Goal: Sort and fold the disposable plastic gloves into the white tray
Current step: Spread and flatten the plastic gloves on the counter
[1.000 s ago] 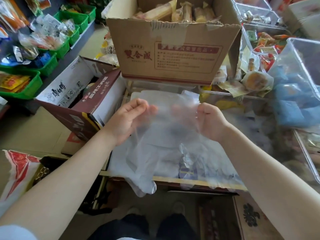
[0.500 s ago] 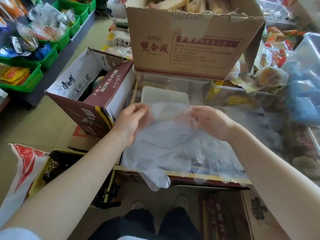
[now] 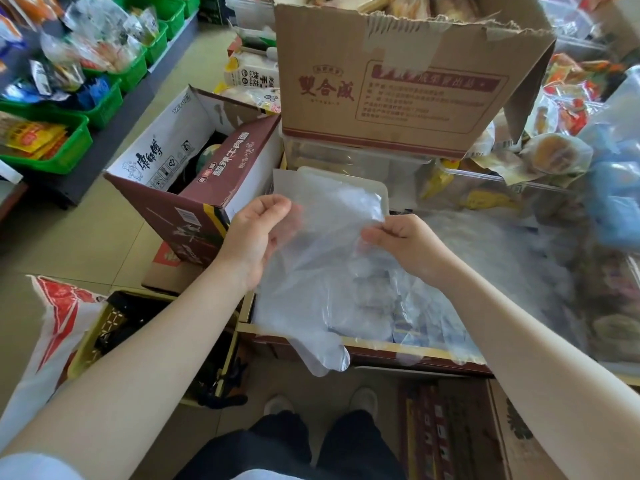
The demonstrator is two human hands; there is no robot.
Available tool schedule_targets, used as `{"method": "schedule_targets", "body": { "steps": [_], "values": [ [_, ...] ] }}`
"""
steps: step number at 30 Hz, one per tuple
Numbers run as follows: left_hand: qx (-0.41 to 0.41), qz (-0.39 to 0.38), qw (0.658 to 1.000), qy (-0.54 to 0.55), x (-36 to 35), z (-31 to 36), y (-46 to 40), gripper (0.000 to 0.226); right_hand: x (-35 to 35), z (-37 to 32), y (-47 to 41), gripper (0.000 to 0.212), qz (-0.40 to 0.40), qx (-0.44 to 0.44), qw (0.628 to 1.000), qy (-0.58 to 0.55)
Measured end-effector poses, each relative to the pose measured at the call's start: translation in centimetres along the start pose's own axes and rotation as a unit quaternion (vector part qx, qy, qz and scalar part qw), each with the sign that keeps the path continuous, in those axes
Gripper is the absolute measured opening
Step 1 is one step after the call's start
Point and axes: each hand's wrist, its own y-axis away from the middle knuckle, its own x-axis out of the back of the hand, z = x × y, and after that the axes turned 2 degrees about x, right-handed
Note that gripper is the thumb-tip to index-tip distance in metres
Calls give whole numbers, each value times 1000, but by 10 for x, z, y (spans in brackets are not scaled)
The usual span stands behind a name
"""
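Left hand [image 3: 258, 233] and right hand [image 3: 398, 240] pinch one glove [image 3: 311, 282] by its cuff, spread; next probably fold, lay in white tray [image 3: 379, 188].

Glove held wider and lower against the tray

Both hands, left hand [image 3: 258, 233] and right hand [image 3: 403, 242], now stand farther apart, the plastic glove [image 3: 311, 271] stretched between them (cuff uppermost); more of the white tray [image 3: 375, 188] shows above it than a second ago.

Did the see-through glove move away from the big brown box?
Cannot tell. The glove, pinched by the left hand and right hand, sits about as far below the brown box; the camera itself shifted.
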Motion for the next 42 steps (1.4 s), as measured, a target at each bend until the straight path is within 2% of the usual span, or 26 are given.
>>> {"method": "schedule_targets", "body": {
  "steps": [2, 5, 10, 15, 17, 21, 25, 29, 32, 35, 38, 40, 42],
  "values": [
    [-27, 5, 995, -97, 4, -2, 1, 8, 4, 0, 2, 33, -38, -20, 999, 12],
    [-98, 9, 981, -165, 3, -1, 5, 12, 7, 3, 3, 40, -87, -45, 995, -29],
    [-132, -39, 969, -207, 0, 2, 10, 17, 6, 0, 0, 15, -47, -8, 988, -149],
    [-118, -98, 968, -198, 0, 7, 9, 12, 8, 3, -3, 9, -70, 13, 993, -98],
    [-112, -88, 971, -193, -2, 7, 9, 6, 8, 5, -3, 6, -61, 9, 994, -86],
    [-144, -55, 963, -220, -9, 5, 10, 12, 8, 6, -2, 11, -42, -8, 994, -100],
    [-150, -52, 960, -233, -9, 4, 7, 32, 8, 11, -1, 9, -33, -18, 989, -145],
    [-171, -17, 944, -283, -10, 5, 3, 19, 0, 17, -2, 28, -33, -48, 992, -110],
    [-206, -8, 928, -310, -13, 7, 1, 14, -5, 17, -2, 27, -43, -70, 989, -119],
    [-180, -25, 938, -295, -11, 7, -2, 15, -3, 17, -2, 20, -15, -61, 983, -170],
    [-120, -80, 941, -308, -4, 9, -6, 23, 5, 17, -4, 20, 0, -51, 976, -212],
    [-97, -122, 919, -362, -2, 13, -6, 23, 9, 15, -5, 20, -13, -46, 983, -175],
    [-90, -147, 883, -437, -5, 21, -6, 14, 13, 10, -5, 21, -35, -41, 992, -112]
  ]
}}
